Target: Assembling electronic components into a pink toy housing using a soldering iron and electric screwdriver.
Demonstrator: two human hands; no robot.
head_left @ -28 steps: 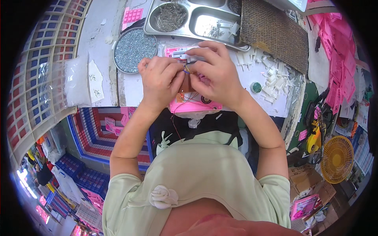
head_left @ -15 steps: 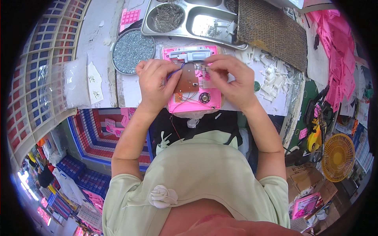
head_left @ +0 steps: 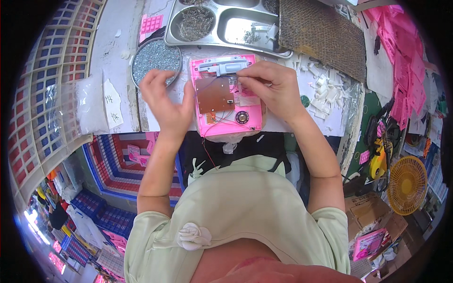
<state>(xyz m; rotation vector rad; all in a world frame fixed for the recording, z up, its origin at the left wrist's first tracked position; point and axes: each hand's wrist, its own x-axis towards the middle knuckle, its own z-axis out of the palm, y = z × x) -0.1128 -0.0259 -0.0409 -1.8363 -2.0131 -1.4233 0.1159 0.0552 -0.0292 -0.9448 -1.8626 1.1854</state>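
A pink plastic casing [head_left: 250,123] lies on the table in front of me, with a brown circuit board [head_left: 214,96] over its left half. Across its top runs a grey plastic mechanism [head_left: 224,66], and a small round black part [head_left: 242,117] sits low on the right. My left hand [head_left: 167,101] is open beside the casing's left edge, thumb and fingers spread, holding nothing. The fingers of my right hand [head_left: 273,87] pinch a thin dark wire [head_left: 227,76] just below the grey mechanism. Their tips partly hide what lies under them.
Behind the casing stand a round tin of small screws [head_left: 155,59] and a steel compartment tray [head_left: 222,43] of small metal parts. White plastic pieces [head_left: 328,92] lie loose to the right, near a brown woven mat [head_left: 323,37]. A white plastic basket [head_left: 52,85] rises at the left.
My left hand has let go of the wire at the board and moved left, its fingers opening. My right hand has shifted slightly left and up, to the wire below the mechanism.
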